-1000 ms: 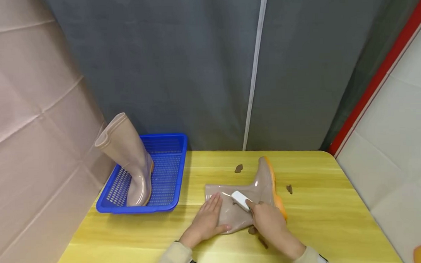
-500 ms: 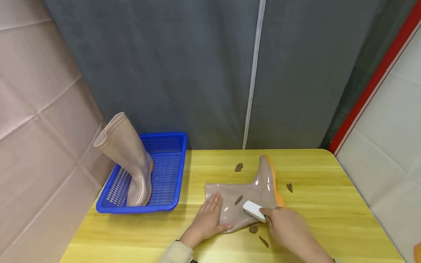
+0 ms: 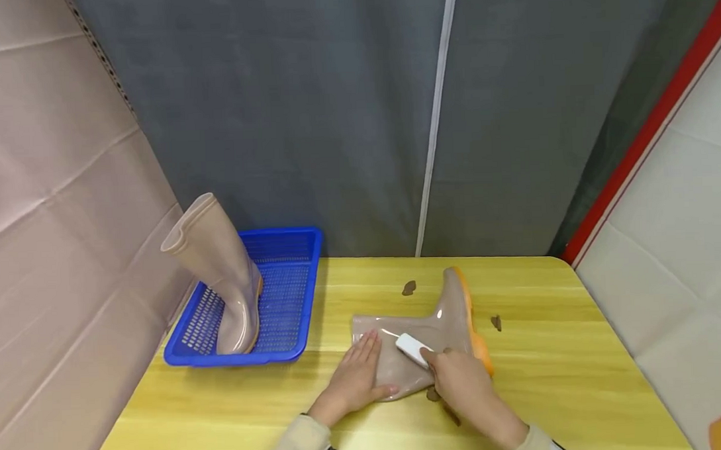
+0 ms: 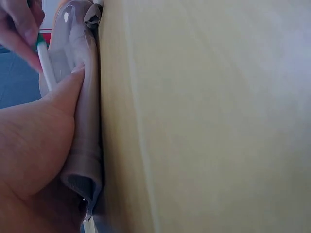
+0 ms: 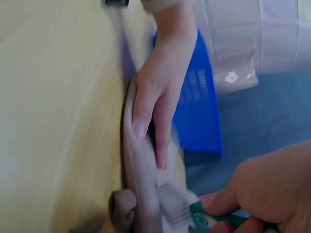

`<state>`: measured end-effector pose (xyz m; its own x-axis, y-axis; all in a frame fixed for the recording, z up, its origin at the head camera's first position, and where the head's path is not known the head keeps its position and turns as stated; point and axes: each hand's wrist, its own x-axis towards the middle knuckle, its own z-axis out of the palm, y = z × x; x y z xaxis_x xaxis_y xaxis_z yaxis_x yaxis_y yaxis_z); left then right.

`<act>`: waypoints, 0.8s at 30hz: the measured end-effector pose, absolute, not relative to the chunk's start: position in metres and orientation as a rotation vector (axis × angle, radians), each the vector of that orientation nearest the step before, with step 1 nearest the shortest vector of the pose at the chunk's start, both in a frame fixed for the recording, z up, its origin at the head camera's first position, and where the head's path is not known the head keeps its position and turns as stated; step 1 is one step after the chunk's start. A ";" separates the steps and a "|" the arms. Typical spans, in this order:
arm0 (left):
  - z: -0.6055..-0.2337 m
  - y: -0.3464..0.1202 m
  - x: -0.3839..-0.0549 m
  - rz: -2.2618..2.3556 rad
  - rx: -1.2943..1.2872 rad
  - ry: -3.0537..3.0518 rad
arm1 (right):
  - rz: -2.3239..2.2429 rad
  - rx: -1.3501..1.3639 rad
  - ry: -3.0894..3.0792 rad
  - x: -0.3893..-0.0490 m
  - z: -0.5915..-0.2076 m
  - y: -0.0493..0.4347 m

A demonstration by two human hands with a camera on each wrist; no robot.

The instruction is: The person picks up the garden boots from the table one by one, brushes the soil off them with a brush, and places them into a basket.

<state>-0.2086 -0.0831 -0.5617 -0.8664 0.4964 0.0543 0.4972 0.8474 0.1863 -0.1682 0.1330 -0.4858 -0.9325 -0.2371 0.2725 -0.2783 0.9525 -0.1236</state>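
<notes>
A beige rain boot [image 3: 449, 314] with an orange sole lies on its side on the table. My left hand [image 3: 355, 374] rests flat on its shaft near the top opening, fingers straight and thumb spread along the lower edge. In my right hand [image 3: 461, 380] I grip the green handle [image 5: 221, 220] of a scrubbing brush, seen in the right wrist view. Its white head [image 3: 411, 349] lies against the middle of the boot shaft, just right of my left fingers. The left wrist view shows the brush [image 4: 47, 65] edge-on beside my left thumb.
At left, a second beige boot [image 3: 228, 276] leans upright in a blue plastic basket [image 3: 313, 286]. Brown flakes [image 3: 408, 288] lie on the yellow wooden table [image 3: 362, 284] around the boot, one brown flake [image 3: 496, 323] beyond the sole. A grey curtain [image 3: 273, 122] hangs behind.
The brush in my right hand moved down and right along the shaft, baring a brown patch, then came back up and left over it. My left hand stays in place.
</notes>
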 end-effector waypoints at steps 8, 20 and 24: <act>-0.558 -0.087 -0.208 -0.325 -0.786 -3.013 | 0.259 0.268 -2.950 -0.138 -0.476 0.144; -0.557 -0.086 -0.208 -0.347 -0.793 -3.021 | 0.281 0.248 -2.890 -0.162 -0.454 0.137; -0.557 -0.085 -0.208 -0.367 -0.818 -3.020 | 0.226 0.276 -2.860 -0.172 -0.482 0.134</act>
<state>-0.2083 -0.0849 -0.5573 -0.8650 0.4990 0.0525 0.4971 0.8379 0.2256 -0.1720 0.1336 -0.4819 -0.9485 -0.1664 0.2697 -0.2068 0.9699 -0.1287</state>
